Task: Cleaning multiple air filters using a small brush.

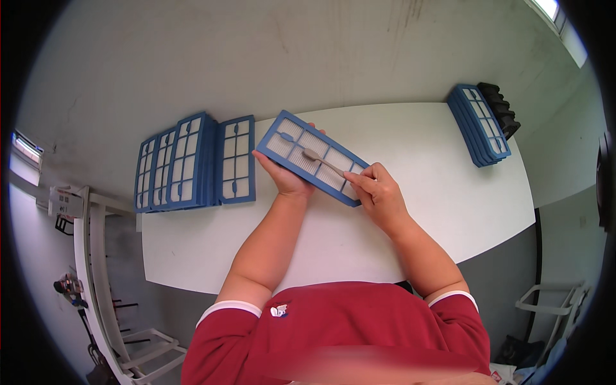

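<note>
My left hand grips a rectangular pleated air filter with a blue grid frame, thumb along its near edge and fingertips showing past the far edge. The filter is raised over the white table and lies at a slant, its upper end to the left. Between the fingers of my right hand is the handle of a small grey-brown brush. Its rounded head rests on or just over the white pleats left of the filter's middle; contact cannot be made out.
Stacked blue-framed filters stand at the table's left, a nearer one beside them. Another filter stack sits far right against a black ridged object. The white table meets a wall behind. A white frame stands left.
</note>
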Tool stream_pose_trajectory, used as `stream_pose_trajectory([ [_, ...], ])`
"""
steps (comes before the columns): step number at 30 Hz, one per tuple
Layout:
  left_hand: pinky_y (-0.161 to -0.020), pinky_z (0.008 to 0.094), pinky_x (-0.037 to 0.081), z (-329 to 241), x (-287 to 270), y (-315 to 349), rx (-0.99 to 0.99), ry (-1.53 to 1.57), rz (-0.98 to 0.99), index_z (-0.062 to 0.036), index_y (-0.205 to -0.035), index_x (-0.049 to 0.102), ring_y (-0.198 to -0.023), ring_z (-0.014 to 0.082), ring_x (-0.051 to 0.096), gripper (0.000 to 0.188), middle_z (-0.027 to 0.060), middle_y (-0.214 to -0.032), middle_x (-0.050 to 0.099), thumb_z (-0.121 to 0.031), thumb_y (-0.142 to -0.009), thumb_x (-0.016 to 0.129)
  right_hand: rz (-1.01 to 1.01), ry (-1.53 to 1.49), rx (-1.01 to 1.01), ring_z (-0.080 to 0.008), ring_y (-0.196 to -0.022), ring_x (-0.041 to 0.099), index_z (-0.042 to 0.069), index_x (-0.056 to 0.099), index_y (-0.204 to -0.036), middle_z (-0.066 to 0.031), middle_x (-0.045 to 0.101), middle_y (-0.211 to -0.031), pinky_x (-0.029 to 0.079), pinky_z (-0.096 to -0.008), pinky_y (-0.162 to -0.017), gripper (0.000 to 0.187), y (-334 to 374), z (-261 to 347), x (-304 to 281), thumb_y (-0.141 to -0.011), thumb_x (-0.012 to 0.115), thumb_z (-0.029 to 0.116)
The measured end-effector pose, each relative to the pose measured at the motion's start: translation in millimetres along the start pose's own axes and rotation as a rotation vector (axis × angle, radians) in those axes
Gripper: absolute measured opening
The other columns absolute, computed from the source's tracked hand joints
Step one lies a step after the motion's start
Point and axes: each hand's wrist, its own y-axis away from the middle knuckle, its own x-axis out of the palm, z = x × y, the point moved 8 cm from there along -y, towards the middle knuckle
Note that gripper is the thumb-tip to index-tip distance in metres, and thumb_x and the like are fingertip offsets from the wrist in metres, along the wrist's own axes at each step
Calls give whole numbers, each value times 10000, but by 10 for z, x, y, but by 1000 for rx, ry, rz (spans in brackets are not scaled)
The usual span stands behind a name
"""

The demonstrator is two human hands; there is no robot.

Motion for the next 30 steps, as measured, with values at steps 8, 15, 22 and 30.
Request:
stream_pose_trajectory([
  [8,-892,486,447,-26,3,3,-20,37,-31,-179,-1304,402,-1049,367,537,897,168,-1163,518,-804,-761,58,15,-9,-20,-185,-610,525,104,692,-968,-63,500,-744,461,-298,-518,210,-6,-4,25,-779,653,22],
  [15,-885,481,453,-106,-54,-63,26,49,-33,-181,-1293,416,-1048,364,537,907,167,-1147,521,-821,-747,78,122,-231,20,-186,-624,514,116,695,-987,-65,484,-745,444,-296,-550,245,69,5,152,-773,653,6],
  [22,-888,482,449,-125,-71,-63,43,25,-39,-173,-1289,423,-1047,367,537,937,166,-1146,524,-839,-726,80,137,-241,37,-183,-628,513,115,695,-990,-64,483,-747,439,-291,-560,243,74,-2,152,-778,651,5],
  [30,-939,494,422,-243,-180,-128,115,26,-136,-150,-1289,420,-1090,371,512,952,182,-1174,513,-829,-731,53,169,-225,51,-186,-629,517,122,697,-972,-60,483,-732,433,-293,-556,244,86,-58,137,-765,664,-4],
])
